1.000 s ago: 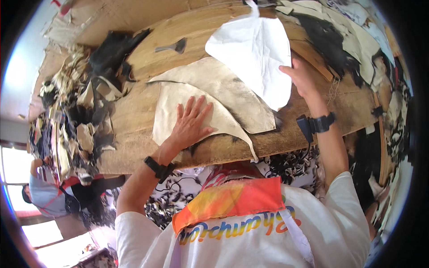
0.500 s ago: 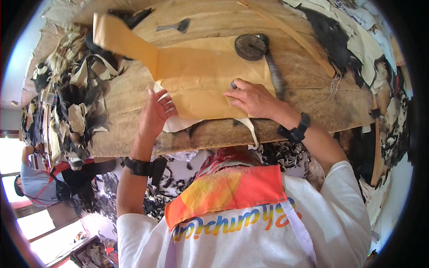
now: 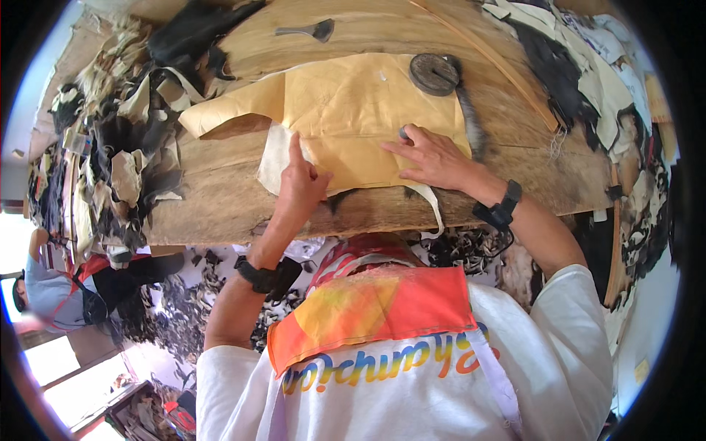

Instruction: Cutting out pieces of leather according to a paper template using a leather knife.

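A tan paper pattern sheet (image 3: pixel 353 110) lies over a pale hide (image 3: pixel 272 158) on the wooden workbench (image 3: pixel 220 213). Dark fur (image 3: pixel 474 125) shows past the sheet's right edge, and a narrow pale strip (image 3: pixel 430 202) hangs at its near edge. My left hand (image 3: pixel 301 180) rests at the sheet's near left, index finger stretched out along its edge, the other fingers curled, nothing visible in them. My right hand (image 3: pixel 437 158) is on the sheet, pinching a small dark tool (image 3: pixel 404 133) with other fingers spread. A round dark weight (image 3: pixel 434 75) presses the far right corner.
A scraper-like tool with a flared dark blade (image 3: pixel 322 31) lies beyond the sheet. A long wooden strip (image 3: pixel 500 66) slants at the far right. Fur scraps (image 3: pixel 125 154) heap at the left; hides (image 3: pixel 573 81) hang right. Another person (image 3: pixel 59 294) is at far left.
The sheet's raised left flap has come down toward the bench. My left hand has moved right and forward, index finger now straight on the sheet. The whole view has shifted slightly.
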A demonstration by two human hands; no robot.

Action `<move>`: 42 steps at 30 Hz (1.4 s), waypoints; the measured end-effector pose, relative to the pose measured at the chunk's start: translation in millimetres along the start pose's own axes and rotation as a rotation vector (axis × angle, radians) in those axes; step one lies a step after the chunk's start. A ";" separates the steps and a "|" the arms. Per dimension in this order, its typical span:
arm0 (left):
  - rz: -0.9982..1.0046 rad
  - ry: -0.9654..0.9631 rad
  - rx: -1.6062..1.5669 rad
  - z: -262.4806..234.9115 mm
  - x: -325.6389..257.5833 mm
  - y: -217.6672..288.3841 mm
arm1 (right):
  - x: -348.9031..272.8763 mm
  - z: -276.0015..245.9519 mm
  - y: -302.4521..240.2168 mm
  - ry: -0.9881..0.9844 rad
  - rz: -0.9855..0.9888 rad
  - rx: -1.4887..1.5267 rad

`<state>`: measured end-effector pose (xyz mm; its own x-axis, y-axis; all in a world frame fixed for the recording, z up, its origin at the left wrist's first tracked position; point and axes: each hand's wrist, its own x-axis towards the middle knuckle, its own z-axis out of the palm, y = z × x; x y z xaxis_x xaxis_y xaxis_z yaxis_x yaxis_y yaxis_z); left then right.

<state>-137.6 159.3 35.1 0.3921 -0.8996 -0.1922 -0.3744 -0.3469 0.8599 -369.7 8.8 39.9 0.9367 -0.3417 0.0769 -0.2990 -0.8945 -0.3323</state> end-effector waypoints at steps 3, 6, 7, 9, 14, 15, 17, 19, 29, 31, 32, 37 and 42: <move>0.114 0.036 0.077 2.1 1.8 -4.4 | 2.1 -6.2 -5.5 -0.052 0.024 -0.003; 0.132 -0.060 0.133 2.7 5.7 -0.9 | 5.2 -18.4 -14.8 -0.124 0.075 0.016; 0.132 -0.054 0.134 2.6 6.6 -4.1 | 6.9 -22.9 -17.7 -0.160 0.106 0.031; 0.209 -0.049 0.205 4.2 7.5 -6.9 | 9.7 -26.8 -23.0 -0.122 0.096 0.046; 0.166 -0.072 0.158 0.6 6.8 -0.5 | 15.9 -30.0 -35.0 -0.048 0.075 0.107; 0.157 -0.070 0.177 -0.8 7.9 1.5 | 17.6 -30.9 -35.3 -0.041 0.058 0.122; 0.110 -0.081 0.177 -1.8 6.5 8.7 | 14.2 -29.8 -36.3 -0.031 0.055 0.139; 0.043 -0.093 0.138 -6.1 10.0 8.7 | 11.5 -27.9 -36.2 0.010 0.063 0.173; 0.101 -0.096 -0.198 -24.6 23.1 55.4 | 13.2 -20.0 -44.0 0.219 -0.110 0.044; 0.053 -0.071 -0.103 -26.0 24.1 43.6 | 9.7 -25.2 -41.2 0.114 -0.053 0.132; 0.052 -0.068 -0.100 -24.4 22.8 34.9 | 6.6 -27.1 -38.7 0.003 0.009 0.218; 0.067 -0.043 0.248 -2.6 2.8 8.3 | -16.7 -4.8 7.1 -0.035 0.097 0.432; 0.120 0.013 0.287 4.4 3.6 3.0 | -26.7 -5.8 20.9 0.110 0.073 0.497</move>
<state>-141.0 153.9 34.9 0.3406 -0.9360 -0.0893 -0.6404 -0.3005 0.7068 -402.0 -2.4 36.4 0.8837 -0.4507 0.1264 -0.2153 -0.6312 -0.7452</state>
